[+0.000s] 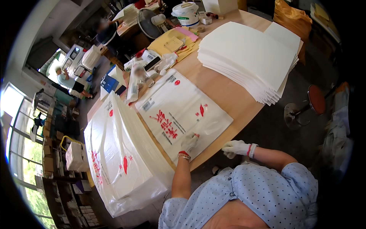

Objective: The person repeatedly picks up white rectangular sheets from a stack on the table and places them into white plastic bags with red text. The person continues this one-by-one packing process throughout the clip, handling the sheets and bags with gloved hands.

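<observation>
A flat pack of white paper in a clear plastic bag with red and black print (pixel 183 110) lies at the table's near edge. My left hand (pixel 189 142), in a white glove with a red cuff, rests on the pack's near part, its fingers laid on the plastic. Just off the table edge, to the right of the pack, hangs my right hand (pixel 235 149), gloved too. Its fingers are curled in, and no object shows in them. Left of the pack rises a tall pile of similar bagged packs (pixel 118 152).
A fanned stack of white sheets (pixel 251 53) covers the table's far right. Beyond the pack are yellow paper (pixel 171 44), a white bucket (pixel 185 14) and a fan (pixel 150 23). A round red stool (pixel 316 100) stands at the right. Other people are farther off, at left.
</observation>
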Motion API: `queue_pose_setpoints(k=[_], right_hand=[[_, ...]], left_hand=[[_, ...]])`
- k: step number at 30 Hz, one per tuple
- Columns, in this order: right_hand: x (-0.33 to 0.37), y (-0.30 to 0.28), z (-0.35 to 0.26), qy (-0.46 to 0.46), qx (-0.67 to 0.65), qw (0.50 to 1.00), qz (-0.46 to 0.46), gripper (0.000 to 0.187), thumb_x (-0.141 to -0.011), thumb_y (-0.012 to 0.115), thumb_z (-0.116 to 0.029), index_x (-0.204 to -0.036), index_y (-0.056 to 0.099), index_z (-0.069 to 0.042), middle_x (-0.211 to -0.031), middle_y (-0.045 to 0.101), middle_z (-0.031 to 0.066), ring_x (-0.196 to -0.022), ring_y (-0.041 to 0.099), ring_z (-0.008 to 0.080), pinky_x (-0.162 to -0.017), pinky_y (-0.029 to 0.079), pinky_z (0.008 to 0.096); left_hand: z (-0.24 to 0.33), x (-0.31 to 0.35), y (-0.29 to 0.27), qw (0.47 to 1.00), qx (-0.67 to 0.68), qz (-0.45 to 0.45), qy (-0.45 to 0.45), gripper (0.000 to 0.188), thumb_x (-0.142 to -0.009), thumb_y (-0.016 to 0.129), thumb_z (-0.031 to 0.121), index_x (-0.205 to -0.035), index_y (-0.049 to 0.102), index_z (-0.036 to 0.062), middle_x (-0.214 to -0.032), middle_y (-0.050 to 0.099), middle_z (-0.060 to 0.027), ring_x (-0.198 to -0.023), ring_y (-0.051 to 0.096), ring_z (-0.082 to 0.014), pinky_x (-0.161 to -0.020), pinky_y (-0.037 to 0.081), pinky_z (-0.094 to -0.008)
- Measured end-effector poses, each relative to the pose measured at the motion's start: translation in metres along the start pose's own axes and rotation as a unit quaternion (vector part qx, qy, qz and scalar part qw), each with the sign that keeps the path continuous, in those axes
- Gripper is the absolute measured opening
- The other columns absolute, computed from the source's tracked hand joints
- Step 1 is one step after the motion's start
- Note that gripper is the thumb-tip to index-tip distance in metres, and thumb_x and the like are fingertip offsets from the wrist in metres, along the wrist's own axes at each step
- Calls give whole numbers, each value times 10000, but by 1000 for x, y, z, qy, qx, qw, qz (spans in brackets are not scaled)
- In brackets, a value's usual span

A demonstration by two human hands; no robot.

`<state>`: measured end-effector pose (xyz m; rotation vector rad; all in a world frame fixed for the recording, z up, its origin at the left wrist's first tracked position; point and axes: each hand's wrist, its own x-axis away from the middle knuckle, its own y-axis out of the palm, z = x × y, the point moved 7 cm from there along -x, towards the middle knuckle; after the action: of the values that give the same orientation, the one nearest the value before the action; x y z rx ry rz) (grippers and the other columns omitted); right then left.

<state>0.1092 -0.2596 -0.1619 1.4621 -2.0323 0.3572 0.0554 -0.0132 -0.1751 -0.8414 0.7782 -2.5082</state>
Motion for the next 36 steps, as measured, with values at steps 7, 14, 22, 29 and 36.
queue_pose_setpoints(k=[7, 14, 22, 29, 36], right_hand=[[-67, 36, -27, 30, -95, 991, -93, 279, -885, 561, -322, -906, 541, -44, -781, 538, 37, -636, 546, 128, -633, 516, 301], [-89, 54, -75, -59, -292, 954, -24, 284, -872, 581, -355, -960, 586, -85, -821, 574, 14, -771, 555, 121, -672, 466, 280], [-66, -79, -73, -196, 472, 787, 345, 256, -789, 594, -214, -1001, 605, -69, -1011, 607, 131, -789, 572, 275, -807, 462, 321], [-123, 20, -150, -193, 284, 929, 140, 427, -817, 565, -204, -1216, 478, -81, -1186, 544, 129, -1116, 504, 298, -937, 403, 398], [-68, -32, -104, -381, 483, 760, 209, 370, -833, 554, -252, -1161, 562, -81, -1067, 604, 168, -1012, 569, 307, -917, 430, 365]], left_hand=[[-37, -28, 14, 964, 226, -123, 68, 286, -856, 558, 294, -865, 627, 16, -747, 594, -25, -676, 516, -95, -628, 422, -259], [21, -2, -29, 996, 66, 32, 46, 396, -896, 506, 366, -857, 612, -13, -647, 595, -35, -626, 555, -138, -564, 417, -314], [7, -22, -84, 921, 335, 193, 44, 278, -900, 502, 286, -800, 603, 47, -608, 546, -14, -559, 518, -116, -511, 402, -271], [128, 2, -90, 928, 323, 106, 153, 271, -839, 594, 107, -1080, 502, 24, -716, 566, 23, -558, 437, -33, -490, 359, -197], [196, 41, -128, 940, 26, 205, 272, 500, -772, 671, 98, -1210, 447, 6, -744, 610, -18, -665, 537, -143, -629, 438, -276]])
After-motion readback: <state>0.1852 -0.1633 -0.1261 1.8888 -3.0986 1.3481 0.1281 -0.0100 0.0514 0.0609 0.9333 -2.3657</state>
